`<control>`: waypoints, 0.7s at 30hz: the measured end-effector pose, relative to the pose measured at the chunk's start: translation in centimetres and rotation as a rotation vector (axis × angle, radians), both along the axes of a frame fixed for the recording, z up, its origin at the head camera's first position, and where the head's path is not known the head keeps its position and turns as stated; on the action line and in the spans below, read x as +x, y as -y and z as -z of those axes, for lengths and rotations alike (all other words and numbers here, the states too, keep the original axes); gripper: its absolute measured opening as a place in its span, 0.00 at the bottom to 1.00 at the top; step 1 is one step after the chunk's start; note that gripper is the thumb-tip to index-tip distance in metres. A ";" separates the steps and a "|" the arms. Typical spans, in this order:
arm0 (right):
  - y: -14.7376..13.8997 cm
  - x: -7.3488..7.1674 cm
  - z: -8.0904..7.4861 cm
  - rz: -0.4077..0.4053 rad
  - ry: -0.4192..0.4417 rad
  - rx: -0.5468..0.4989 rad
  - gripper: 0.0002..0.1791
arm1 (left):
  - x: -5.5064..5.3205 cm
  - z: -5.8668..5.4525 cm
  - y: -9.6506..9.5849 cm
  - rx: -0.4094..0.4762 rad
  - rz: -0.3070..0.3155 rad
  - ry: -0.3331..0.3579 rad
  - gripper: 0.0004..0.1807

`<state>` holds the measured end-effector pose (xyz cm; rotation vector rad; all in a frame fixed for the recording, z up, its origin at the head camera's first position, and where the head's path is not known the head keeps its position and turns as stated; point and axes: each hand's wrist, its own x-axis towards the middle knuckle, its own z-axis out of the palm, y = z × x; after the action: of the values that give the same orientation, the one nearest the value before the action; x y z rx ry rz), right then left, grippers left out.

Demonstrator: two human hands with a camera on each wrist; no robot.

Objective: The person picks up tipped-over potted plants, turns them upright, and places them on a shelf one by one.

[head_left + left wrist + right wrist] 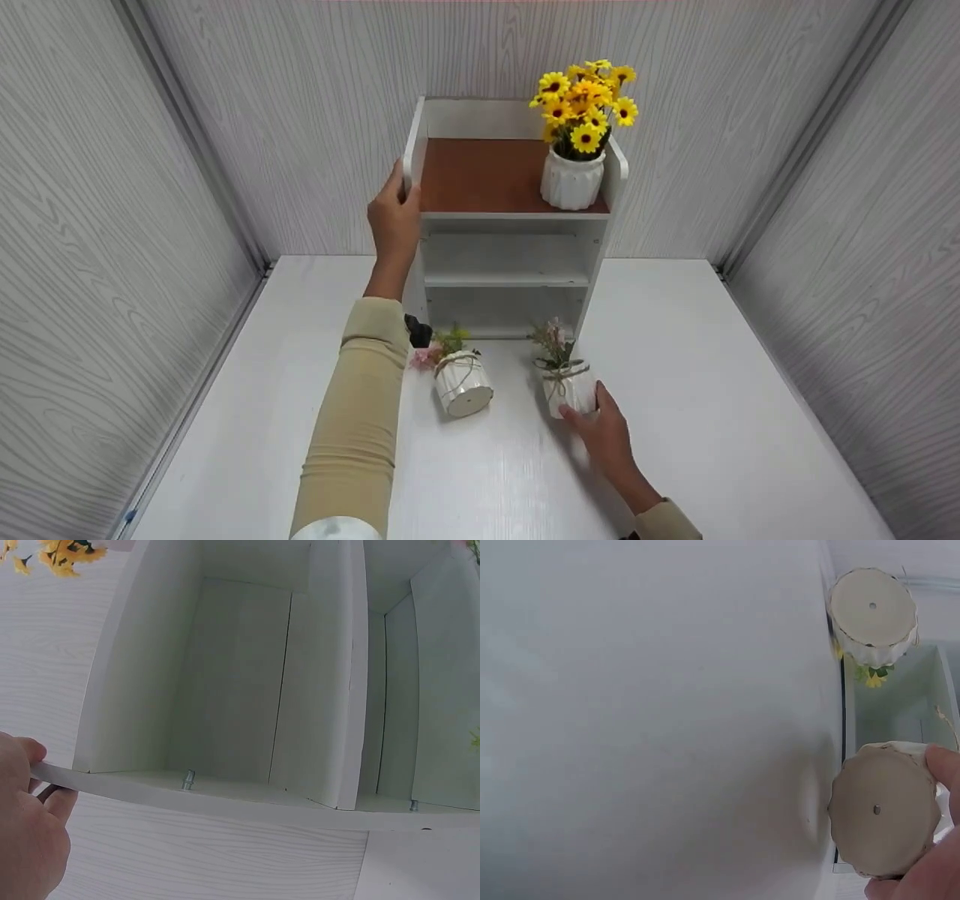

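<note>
shelf unit (506, 280) on bench (675, 337), rear | flower vase (572, 182) on top board (480, 176), right end | left pot (463, 384), right pot (571, 390): both before unit

Three flowerpots (574, 180) (463, 379) (574, 391); one shelf unit (480, 176); two hands (395, 217) (604, 433).

White fluted twine-tied pot (572, 391): pink flowers, tilted, held in the right hand (606, 435)
White boxy shelf unit (506, 280): brown top board, upright, side panel gripped by the left hand (394, 221)
</note>
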<state>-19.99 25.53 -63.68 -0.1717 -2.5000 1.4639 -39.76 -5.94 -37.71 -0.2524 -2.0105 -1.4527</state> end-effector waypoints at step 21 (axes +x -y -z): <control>-1.7 0.0 0.9 -0.034 0.035 -0.012 0.55 | 0.0 -0.1 0.1 -0.004 -0.003 0.009 0.28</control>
<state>-19.99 27.27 -64.63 -0.1598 -2.5341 1.5023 -39.78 -6.05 -37.64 -0.2449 -2.0206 -1.4504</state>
